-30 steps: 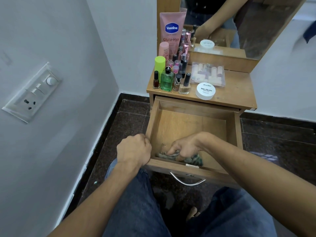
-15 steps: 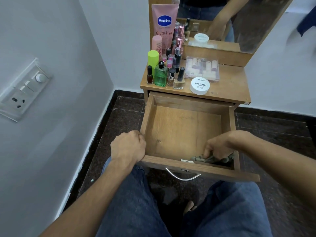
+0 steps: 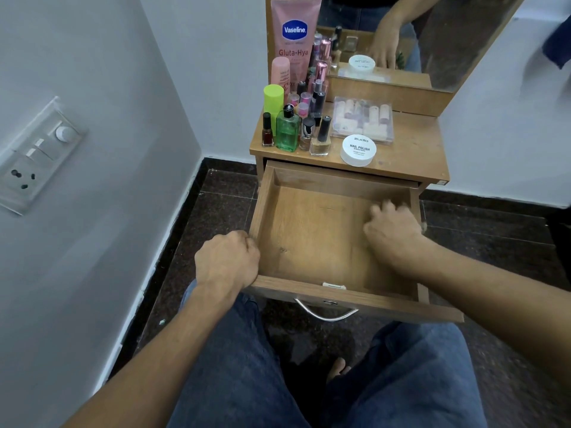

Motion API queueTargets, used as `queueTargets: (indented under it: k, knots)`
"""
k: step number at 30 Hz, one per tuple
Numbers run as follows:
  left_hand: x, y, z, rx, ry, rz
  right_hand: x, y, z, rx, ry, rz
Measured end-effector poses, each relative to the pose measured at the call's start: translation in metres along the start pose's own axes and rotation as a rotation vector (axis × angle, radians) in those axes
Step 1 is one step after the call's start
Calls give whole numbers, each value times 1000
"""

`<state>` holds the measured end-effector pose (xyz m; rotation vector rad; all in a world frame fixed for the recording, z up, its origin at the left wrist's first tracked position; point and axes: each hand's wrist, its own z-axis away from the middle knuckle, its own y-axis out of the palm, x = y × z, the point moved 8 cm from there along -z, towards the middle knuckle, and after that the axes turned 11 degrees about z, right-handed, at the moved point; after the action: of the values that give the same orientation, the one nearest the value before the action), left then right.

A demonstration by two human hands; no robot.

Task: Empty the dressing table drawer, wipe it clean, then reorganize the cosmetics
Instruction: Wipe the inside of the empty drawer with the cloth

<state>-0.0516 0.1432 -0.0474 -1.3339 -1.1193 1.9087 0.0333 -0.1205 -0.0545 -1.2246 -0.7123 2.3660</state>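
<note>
Drawer (image 3: 309, 239): pulled fully out toward the person's knees, nothing lying on the bare wooden floor. Long side runs front to back, away from the body.

Right hand (image 3: 392, 233): inside the drawer, against the right wall, past the middle toward the back corner. Knuckles up, fingers curled down onto the floor, tips blurred. No cloth shows under it directly. A green sliver shows beside the hand's reflection in the mirror (image 3: 457, 41), so my read is the cloth is bunched beneath the palm.

Left hand (image 3: 227, 261): closed in a fist over the drawer's front left corner, steadying it.

Key relation: the open floor lies left of the right hand. That hand is the nearer one. A sideways sweep across the back looks like the next stroke.

Change: a second ago the right hand pressed a greenish cloth at front centre. Half a second ago it was in the front right corner. Now it has run up the right wall. The left hand has not shifted.

Tabletop (image 3: 414, 149): green bottle (image 3: 287, 131), nail polish bottles, clear box (image 3: 363, 118), nail polish remover tub (image 3: 358, 149), Vaseline tube (image 3: 293, 35) waiting behind.
</note>
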Motion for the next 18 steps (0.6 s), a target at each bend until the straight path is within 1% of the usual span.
queueTargets:
  k: [2, 3, 5, 7, 10, 12, 15, 16, 18]
  knots:
    - [1, 2, 0, -1, -3, 5, -9, -10, -9, -211, 51, 65]
    - [1, 2, 0, -1, -3, 7, -8, -10, -13, -287, 66, 81]
    - [0, 2, 1, -3, 0, 4, -3, -5, -20, -358, 91, 90]
    - [0, 1, 1, -7, 3, 7, 7, 10, -27, -332, 93, 108]
    - [0, 1, 1, -4, 6, 15, 9, 30, -29, -226, 141, 59]
    - [0, 1, 0, -4, 9, 11, 1, 33, -27, -211, 211, -30]
    - [0, 1, 1, -1, 1, 6, -7, 30, -25, -212, 240, -125]
    - [0, 1, 1, -1, -3, 7, -6, 28, -26, -196, 250, -139]
    - [0, 1, 1, -3, -5, 15, 3, 28, -25, -111, 276, -134]
